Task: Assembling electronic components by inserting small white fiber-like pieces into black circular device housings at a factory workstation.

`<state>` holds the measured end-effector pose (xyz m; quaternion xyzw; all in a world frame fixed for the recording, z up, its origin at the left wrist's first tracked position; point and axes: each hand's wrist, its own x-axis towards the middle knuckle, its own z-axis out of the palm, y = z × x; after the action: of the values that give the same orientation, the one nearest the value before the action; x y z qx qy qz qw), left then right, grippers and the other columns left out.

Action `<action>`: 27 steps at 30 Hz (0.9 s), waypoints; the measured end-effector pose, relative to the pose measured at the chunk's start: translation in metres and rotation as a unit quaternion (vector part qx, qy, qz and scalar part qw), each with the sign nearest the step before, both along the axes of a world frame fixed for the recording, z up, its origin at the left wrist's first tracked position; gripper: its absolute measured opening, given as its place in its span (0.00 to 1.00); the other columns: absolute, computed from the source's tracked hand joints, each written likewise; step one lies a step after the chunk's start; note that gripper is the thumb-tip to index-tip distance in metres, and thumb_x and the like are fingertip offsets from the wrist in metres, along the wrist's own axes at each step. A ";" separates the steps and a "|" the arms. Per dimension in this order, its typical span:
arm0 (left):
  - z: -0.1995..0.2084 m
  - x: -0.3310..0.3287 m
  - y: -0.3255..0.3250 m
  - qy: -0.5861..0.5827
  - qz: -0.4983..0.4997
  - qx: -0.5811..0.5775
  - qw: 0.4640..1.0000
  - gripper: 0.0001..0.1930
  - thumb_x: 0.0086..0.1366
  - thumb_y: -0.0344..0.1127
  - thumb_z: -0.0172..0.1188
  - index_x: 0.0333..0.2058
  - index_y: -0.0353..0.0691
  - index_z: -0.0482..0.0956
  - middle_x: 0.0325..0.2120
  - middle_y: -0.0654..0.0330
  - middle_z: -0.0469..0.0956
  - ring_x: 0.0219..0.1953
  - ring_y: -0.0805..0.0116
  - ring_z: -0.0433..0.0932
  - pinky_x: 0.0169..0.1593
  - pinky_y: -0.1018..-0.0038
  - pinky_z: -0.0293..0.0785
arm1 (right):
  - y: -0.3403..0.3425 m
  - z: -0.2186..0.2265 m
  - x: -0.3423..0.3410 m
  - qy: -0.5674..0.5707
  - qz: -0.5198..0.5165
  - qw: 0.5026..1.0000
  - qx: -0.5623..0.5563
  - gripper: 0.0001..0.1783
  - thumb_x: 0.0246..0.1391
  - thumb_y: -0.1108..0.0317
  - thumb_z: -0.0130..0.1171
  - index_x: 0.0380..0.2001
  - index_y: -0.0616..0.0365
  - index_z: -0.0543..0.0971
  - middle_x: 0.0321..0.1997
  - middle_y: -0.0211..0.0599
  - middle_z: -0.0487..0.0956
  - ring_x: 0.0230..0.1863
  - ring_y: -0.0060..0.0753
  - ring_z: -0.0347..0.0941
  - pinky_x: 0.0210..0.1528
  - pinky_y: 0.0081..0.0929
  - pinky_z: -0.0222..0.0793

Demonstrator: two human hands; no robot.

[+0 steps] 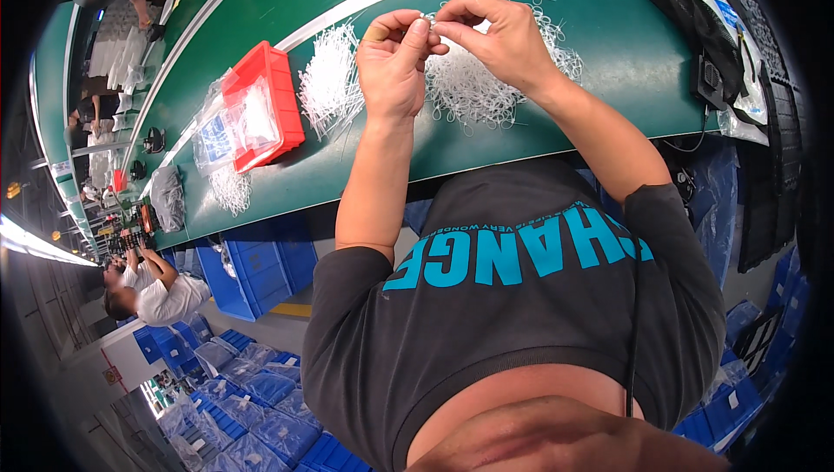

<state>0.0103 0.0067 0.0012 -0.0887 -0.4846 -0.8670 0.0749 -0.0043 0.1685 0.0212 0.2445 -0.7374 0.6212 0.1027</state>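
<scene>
My left hand (389,72) and my right hand (511,45) meet above the green worktable (625,55). Thumbs and fingertips of both pinch a small whitish, shiny piece (430,24), too small and too covered to name. A yellowish band wraps one finger of the left hand. Below and behind the right hand spreads a heap of thin white plastic loops (473,94). Left of the left hand lies a pile of thin, mostly straight white plastic strands (328,81).
A red plastic bin (285,99) holding clear bags stands at left, with more white strands (230,190) beside it. A black mesh bag (678,12) lies far right. Blue crates (261,272) sit below the table edge. Other people work at far left.
</scene>
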 end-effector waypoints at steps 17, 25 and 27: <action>-0.007 -0.001 -0.012 -0.043 -0.082 -0.021 0.995 0.05 0.64 0.24 0.59 0.39 0.34 0.77 0.31 0.56 0.80 0.31 0.68 0.79 0.35 0.73 0.80 | -0.001 0.000 -0.006 -0.010 0.011 1.000 -0.024 0.08 0.51 0.67 0.64 0.30 0.62 0.82 0.26 0.32 0.82 0.29 0.22 0.78 0.36 0.22 0.73; -0.007 0.000 -0.004 -0.041 -0.050 0.024 0.998 0.05 0.65 0.26 0.59 0.39 0.33 0.76 0.31 0.55 0.81 0.30 0.68 0.81 0.35 0.73 0.82 | -0.001 -0.003 0.002 -0.012 0.015 0.999 -0.026 0.08 0.52 0.68 0.64 0.32 0.62 0.82 0.28 0.34 0.83 0.33 0.23 0.80 0.39 0.21 0.75; -0.008 -0.001 -0.002 -0.034 -0.040 0.020 0.998 0.05 0.64 0.25 0.60 0.39 0.32 0.76 0.31 0.54 0.81 0.31 0.67 0.82 0.35 0.73 0.82 | -0.001 -0.007 0.002 0.012 -0.002 0.999 -0.036 0.08 0.52 0.69 0.63 0.32 0.63 0.81 0.29 0.35 0.83 0.34 0.24 0.81 0.38 0.21 0.75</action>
<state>0.0095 0.0048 -0.0069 -0.0769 -0.4652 -0.8815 0.0257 -0.0023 0.1674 0.0141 0.2464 -0.7136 0.6444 0.1220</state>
